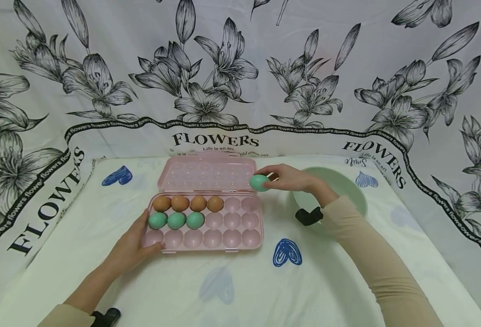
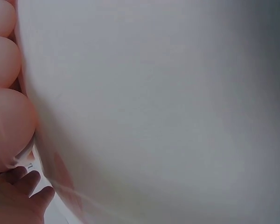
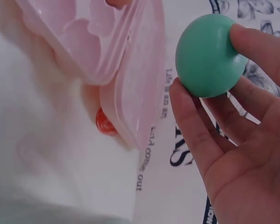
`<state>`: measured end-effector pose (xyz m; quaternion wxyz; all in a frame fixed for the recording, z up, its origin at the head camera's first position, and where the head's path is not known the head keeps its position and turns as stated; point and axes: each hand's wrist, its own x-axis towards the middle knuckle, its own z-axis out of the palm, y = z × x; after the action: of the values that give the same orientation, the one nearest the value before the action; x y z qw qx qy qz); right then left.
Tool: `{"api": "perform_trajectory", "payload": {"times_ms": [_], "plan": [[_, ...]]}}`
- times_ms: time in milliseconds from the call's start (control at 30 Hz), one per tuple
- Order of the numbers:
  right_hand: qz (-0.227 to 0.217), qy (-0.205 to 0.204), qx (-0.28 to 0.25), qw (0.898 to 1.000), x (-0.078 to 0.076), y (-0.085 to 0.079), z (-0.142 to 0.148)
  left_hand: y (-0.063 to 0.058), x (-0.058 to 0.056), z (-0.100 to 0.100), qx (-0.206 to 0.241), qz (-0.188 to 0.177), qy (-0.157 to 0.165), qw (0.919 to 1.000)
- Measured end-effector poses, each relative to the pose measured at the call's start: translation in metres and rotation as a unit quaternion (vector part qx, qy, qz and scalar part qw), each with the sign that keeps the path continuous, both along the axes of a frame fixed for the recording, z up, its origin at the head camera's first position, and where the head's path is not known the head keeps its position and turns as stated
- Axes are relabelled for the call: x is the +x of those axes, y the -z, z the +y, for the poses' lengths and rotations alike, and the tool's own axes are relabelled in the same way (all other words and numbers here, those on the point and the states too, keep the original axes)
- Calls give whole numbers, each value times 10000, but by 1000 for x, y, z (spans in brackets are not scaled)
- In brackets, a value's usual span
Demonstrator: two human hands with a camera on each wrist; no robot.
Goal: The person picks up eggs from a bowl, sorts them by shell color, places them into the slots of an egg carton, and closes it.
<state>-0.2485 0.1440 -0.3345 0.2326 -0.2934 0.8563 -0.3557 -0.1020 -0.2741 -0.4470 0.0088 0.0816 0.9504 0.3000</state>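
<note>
A green egg (image 1: 259, 183) is pinched between the thumb and fingertips of my right hand (image 1: 283, 177), above the right end of the carton's raised lid. In the right wrist view the egg (image 3: 210, 56) shows its smooth, shiny surface. The pink egg carton (image 1: 213, 247) lies with its lid (image 1: 208, 175) folded back. Several brown eggs (image 1: 198, 203) fill the left part of its back row, and 3 green eggs (image 1: 176, 220) sit in the left of the middle row; the front row is empty. My left hand (image 1: 132, 243) grips the carton's left front corner, thumb at the front edge.
Right of the carton stands a pale green bowl (image 1: 356, 190), partly hidden behind my right forearm. A white cloth with blue hearts (image 1: 287, 252) covers the table. Behind hangs a flower-printed cloth (image 1: 224, 68). Dark straps (image 1: 309, 216) are on both wrists.
</note>
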Motion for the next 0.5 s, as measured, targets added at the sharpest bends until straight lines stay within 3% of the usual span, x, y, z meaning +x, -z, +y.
{"api": "perform_trajectory", "payload": {"times_ms": [167, 500], "plan": [[71, -68, -40, 9999, 3, 6, -17, 0, 0, 1, 22, 235, 131, 9996], [104, -225, -258, 9994, 9, 24, -48, -7, 1, 1, -182, -6, 113, 9998]]}}
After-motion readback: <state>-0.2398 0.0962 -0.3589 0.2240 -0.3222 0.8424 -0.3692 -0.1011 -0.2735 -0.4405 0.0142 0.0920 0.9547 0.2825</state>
